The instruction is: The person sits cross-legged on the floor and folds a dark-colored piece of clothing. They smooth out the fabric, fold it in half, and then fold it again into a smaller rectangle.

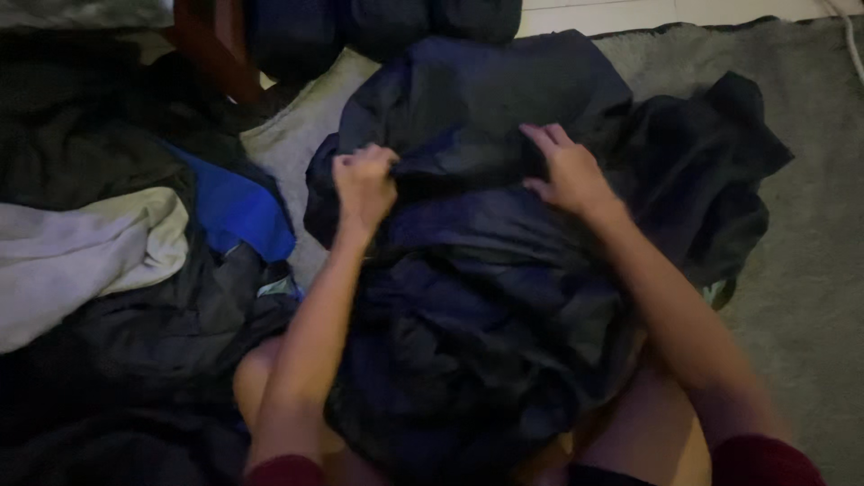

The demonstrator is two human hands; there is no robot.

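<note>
A large dark navy jacket [477,270] lies bunched over my lap and onto the grey carpet. My left hand [364,184] is closed in a fist on a fold of its fabric near the upper left edge. My right hand [562,171] rests on the jacket further right, fingers curled into a crease and gripping the cloth. A black garment [711,171] lies under and to the right of the jacket.
A pile of clothes sits at the left: a blue piece [238,211], a pale grey and cream piece [81,256] and dark items [135,360]. A grey carpet [801,270] covers the floor. A wooden furniture leg [216,49] stands at the top left.
</note>
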